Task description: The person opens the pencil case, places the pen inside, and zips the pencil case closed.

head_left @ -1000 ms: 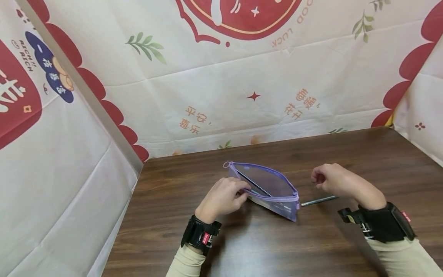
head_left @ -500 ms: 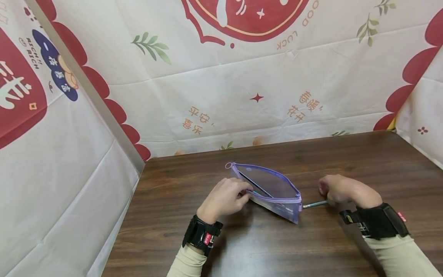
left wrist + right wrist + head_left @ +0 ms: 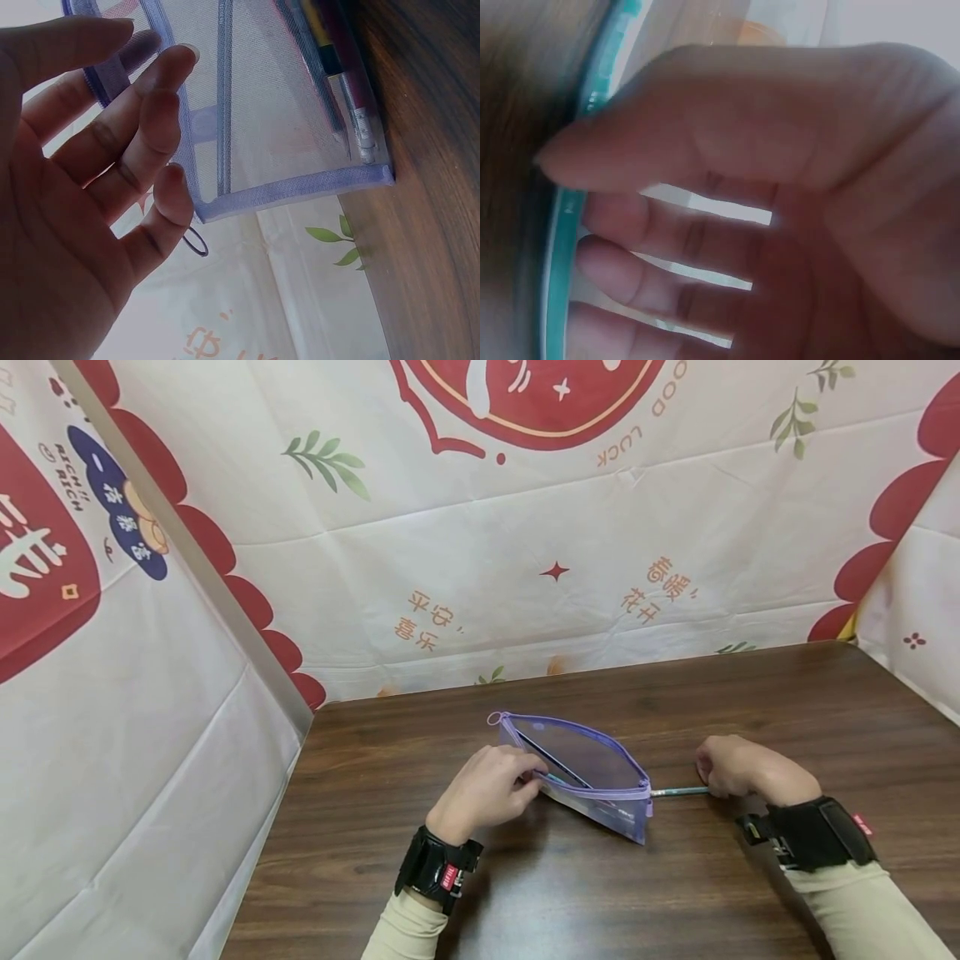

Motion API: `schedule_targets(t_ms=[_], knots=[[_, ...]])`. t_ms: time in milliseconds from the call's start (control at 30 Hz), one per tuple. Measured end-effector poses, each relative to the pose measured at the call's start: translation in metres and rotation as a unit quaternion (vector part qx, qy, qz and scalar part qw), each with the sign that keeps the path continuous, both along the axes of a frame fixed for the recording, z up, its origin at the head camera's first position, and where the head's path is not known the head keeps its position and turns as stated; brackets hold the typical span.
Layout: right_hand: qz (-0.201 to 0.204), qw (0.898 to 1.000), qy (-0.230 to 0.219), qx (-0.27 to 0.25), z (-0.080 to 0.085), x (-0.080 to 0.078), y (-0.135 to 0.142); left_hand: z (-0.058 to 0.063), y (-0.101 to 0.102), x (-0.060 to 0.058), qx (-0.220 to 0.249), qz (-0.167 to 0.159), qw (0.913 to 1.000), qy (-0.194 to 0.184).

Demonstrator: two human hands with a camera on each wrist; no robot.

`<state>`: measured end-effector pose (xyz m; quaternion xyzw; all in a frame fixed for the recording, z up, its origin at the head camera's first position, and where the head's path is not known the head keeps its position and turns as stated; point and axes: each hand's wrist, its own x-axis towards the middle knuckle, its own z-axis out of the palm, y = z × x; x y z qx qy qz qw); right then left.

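A purple mesh zip pencil case (image 3: 596,793) stands on the table with its zip edge gaping. My left hand (image 3: 483,783) pinches the near edge of its opening between thumb and finger. Through the mesh in the left wrist view, several pens and pencils (image 3: 325,56) lie along the bottom, and a thin dark stick (image 3: 224,97) runs beside them. To the right of the case, my right hand (image 3: 753,768) pinches a teal pencil (image 3: 681,792). Its left end points at the case's corner; whether they touch I cannot tell. My fingers hide its other end.
A dark wood-grain table (image 3: 360,860) lies beneath everything. A white printed cloth (image 3: 480,577) hangs behind its back edge, and more cloth (image 3: 172,760) closes off the left side. A small pull ring (image 3: 494,718) sticks out from the case's far left corner.
My right hand has come down onto the teal pencil and taken hold of it. The pencil's left end has risen slightly. My left hand stays on the case's edge.
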<state>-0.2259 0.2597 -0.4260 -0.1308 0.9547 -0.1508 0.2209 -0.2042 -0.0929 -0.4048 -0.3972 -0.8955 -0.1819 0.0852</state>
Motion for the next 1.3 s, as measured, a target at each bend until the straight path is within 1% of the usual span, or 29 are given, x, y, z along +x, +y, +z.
schedule_targets(t_ms=[200, 467, 733, 1000, 1133, 1300], knots=[[-0.009, 1.000, -0.011, 0.000, -0.002, -0.002, 0.002, 0.000, 0.001, 0.000, 0.000, -0.001, 1.0000, 0.004], [-0.008, 1.000, 0.008, -0.001, -0.005, -0.002, 0.002, 0.000, 0.001, 0.000, -0.002, 0.003, 1.0000, 0.001], [0.004, 1.000, 0.019, 0.004, -0.002, -0.005, 0.004, 0.000, 0.001, 0.000, -0.001, 0.002, 1.0000, 0.000], [0.010, 0.999, 0.047, -0.011, 0.002, -0.006, 0.003, 0.000, 0.001, 0.001, -0.003, 0.003, 1.0000, 0.001], [0.017, 0.997, 0.069, -0.022, 0.005, -0.006, 0.002, 0.000, 0.001, 0.001, -0.006, 0.004, 1.0000, 0.005], [0.008, 0.996, 0.084, -0.041, 0.007, -0.005, 0.001, 0.000, 0.002, 0.001, -0.007, 0.005, 0.9999, 0.007]])
